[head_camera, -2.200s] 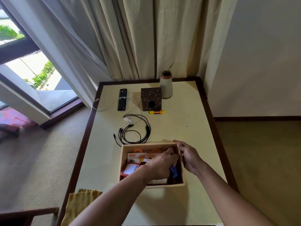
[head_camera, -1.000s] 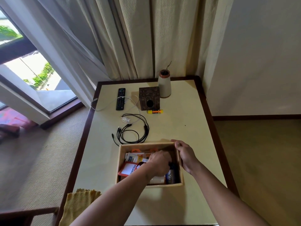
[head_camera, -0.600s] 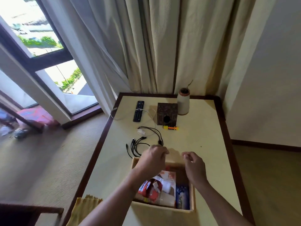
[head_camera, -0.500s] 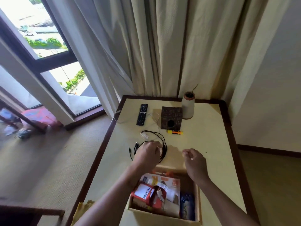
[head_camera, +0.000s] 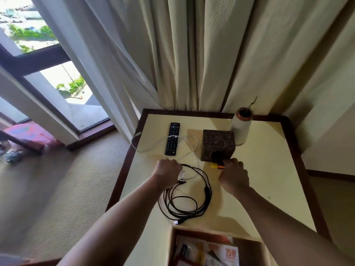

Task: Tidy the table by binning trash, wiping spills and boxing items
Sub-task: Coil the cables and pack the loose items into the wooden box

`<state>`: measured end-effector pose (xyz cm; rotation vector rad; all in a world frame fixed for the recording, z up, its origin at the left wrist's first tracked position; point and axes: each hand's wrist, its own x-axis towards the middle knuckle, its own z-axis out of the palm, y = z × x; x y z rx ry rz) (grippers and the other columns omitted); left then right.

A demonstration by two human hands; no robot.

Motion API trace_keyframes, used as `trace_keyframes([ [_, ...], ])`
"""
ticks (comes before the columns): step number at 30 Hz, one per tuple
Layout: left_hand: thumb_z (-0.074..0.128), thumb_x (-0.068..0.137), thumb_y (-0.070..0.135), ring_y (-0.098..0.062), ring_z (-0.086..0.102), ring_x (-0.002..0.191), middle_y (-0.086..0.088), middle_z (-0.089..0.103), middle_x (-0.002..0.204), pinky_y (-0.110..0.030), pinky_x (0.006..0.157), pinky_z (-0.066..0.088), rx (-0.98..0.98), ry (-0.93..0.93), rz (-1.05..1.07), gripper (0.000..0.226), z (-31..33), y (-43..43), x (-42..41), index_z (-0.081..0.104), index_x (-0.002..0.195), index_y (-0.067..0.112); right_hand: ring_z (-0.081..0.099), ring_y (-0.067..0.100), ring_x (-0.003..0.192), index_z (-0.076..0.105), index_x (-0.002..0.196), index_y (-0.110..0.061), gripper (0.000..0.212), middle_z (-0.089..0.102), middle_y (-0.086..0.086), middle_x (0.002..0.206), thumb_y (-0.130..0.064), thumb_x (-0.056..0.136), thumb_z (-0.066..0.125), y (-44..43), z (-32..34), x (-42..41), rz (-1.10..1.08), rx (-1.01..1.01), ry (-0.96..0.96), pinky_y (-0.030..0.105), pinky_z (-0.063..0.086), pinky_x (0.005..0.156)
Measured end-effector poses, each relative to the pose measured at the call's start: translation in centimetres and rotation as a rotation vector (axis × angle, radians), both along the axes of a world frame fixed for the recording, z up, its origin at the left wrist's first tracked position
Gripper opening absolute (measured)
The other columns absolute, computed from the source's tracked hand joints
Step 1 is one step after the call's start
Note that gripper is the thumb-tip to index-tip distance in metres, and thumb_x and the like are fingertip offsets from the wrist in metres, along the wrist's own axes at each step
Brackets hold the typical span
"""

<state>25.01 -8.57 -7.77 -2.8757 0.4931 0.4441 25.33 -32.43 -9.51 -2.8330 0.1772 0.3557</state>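
Both hands have left the box (head_camera: 171, 244), which now sits at the near edge of the table (head_camera: 269, 169), and have gone out to the loose items beyond it. The left hand (head_camera: 167, 170) is curled into a fist over the far side of the black cable (head_camera: 187, 197), with the strands coming out from under its fingers, so it appears to have hold there. The right hand (head_camera: 233, 176) is also curled, its fingertips against the orange end of the marker (head_camera: 216, 166), which lies just in front of the carved block (head_camera: 218, 145). Whether it already pinches the marker is hidden by the back of the hand.

The cable looks light and limp, lying in loose loops between the box and the remote (head_camera: 172, 139). Lifted by a single strand it would likely uncoil and trail, so gathering several loops together in the fist seems the surer hold. The white lead (head_camera: 189, 144) lies across the remote and runs into the same spot, and may drag along. The marker is probably light, stiff and prone to rolling, so a pinch across its barrel should do.
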Motion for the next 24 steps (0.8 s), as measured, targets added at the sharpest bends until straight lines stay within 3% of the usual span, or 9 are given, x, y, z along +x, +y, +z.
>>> trace_keyframes([
  [4,0.057,0.098,0.02,-0.029,0.066,0.111,-0.009,0.061,0.126,-0.038,0.094,0.052,0.077,0.043,-0.089,0.036,-0.9,0.1,1.0,0.061,0.133,0.019,0.049,0.03,0.117,0.052,0.134,-0.02,0.042,0.051,0.009,0.125,-0.016,0.091,0.051,0.2,-1.1,0.6,0.048,-0.159,0.044,0.041,0.046,0.088],
  [8,0.062,0.1,0.032,-0.026,0.066,0.11,-0.006,0.061,0.126,-0.039,0.093,0.055,0.002,0.056,-0.046,0.032,-0.8,0.2,1.2,0.064,0.131,0.023,0.051,0.03,0.116,0.048,0.137,-0.016,0.041,0.052,0.01,0.124,-0.012,0.095,0.048,-0.1,-1.9,0.0,0.054,-0.164,0.053,0.041,0.047,0.088],
  [12,0.065,0.097,0.035,-0.023,0.064,0.098,-0.003,0.054,0.125,-0.04,0.084,0.058,-0.312,0.048,0.137,0.031,0.0,0.8,-0.4,0.067,0.126,0.023,0.055,0.032,0.112,0.053,0.126,-0.01,0.028,0.057,0.012,0.119,-0.021,0.102,0.048,-1.0,-2.1,-1.3,-0.013,-0.043,0.037,0.041,0.046,0.085],
  [15,0.064,0.099,0.036,-0.019,0.064,0.092,0.001,0.055,0.121,-0.038,0.075,0.059,-0.533,-0.075,0.15,0.028,0.6,0.9,-2.4,0.065,0.121,0.02,0.061,0.032,0.095,0.06,0.113,-0.008,0.027,0.065,0.015,0.104,-0.028,0.105,0.045,-2.1,-0.7,-3.7,-0.06,0.138,-0.037,0.037,0.041,0.072],
  [18,0.061,0.101,0.037,-0.016,0.065,0.088,0.005,0.064,0.113,-0.034,0.07,0.055,-0.731,-0.226,0.19,0.019,1.5,0.1,-4.3,0.061,0.114,0.023,0.055,0.021,0.08,0.068,0.112,-0.014,0.025,0.061,0.007,0.092,-0.029,0.105,0.049,-3.0,2.5,-7.3,-0.1,0.347,-0.169,0.032,0.039,0.065],
  [22,0.067,0.098,0.038,-0.008,0.066,0.067,0.012,0.072,0.084,-0.035,0.061,0.057,-1.089,-0.366,0.439,0.015,4.2,-2.5,-6.9,0.06,0.1,0.026,0.058,0.013,0.091,0.068,0.12,-0.022,0.023,0.06,-0.002,0.1,-0.031,0.102,0.056,-4.5,7.3,-12.8,-0.124,0.505,-0.314,0.014,0.039,0.07],
  [24,0.075,0.094,0.033,-0.007,0.062,0.059,0.013,0.068,0.071,-0.033,0.054,0.053,-1.208,-0.387,0.536,0.015,6.0,-4.3,-8.7,0.063,0.092,0.024,0.06,0.009,0.093,0.064,0.118,-0.027,0.019,0.063,-0.009,0.102,-0.032,0.099,0.061,-5.4,9.2,-15.7,-0.151,0.581,-0.31,0.018,0.043,0.071],
])
